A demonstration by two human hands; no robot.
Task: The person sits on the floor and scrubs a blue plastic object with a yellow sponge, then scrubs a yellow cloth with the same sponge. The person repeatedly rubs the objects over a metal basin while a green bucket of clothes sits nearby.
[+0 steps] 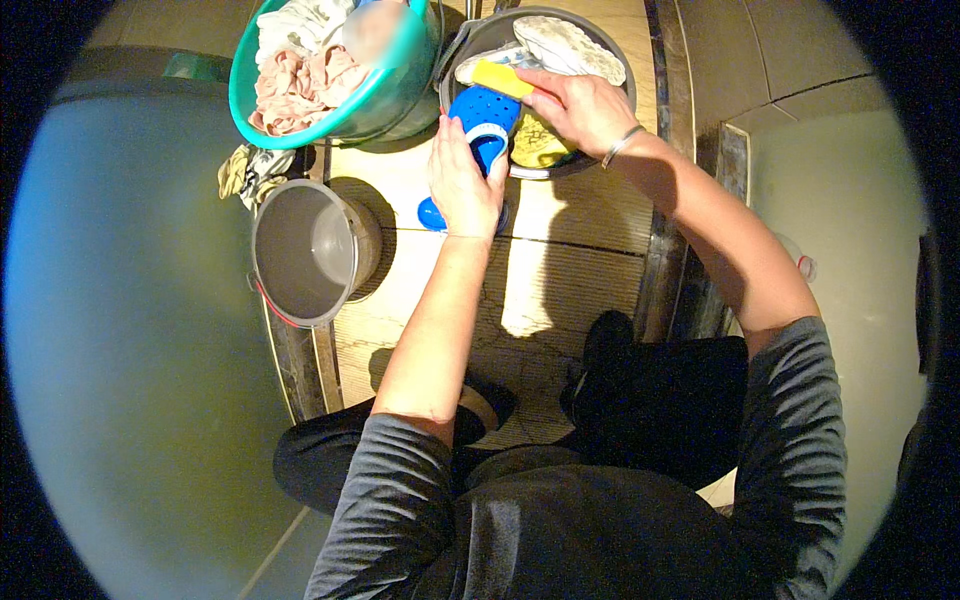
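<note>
My left hand (463, 180) holds a blue perforated clog (486, 109) with a pale strap over the near edge of a round grey basin (628, 56). In my right hand (585, 109) is a yellow brush (502, 79), at the toe of the clog; its bristles cannot be made out. White shoes with dirty marks (570, 49) lie in the basin behind the clog. A yellow item (538, 141) rests in the basin below my right hand. Another blue object (431, 214), partly hidden by my left hand, is on the floor.
A green tub (238, 97) of white and pink cloth stands at the upper left. Nearer me is a grey bucket (304, 251) with a red handle grip. Crumpled cloths (255, 172) lie between them. Raised dark edges (660, 247) run along both sides of the ribbed floor.
</note>
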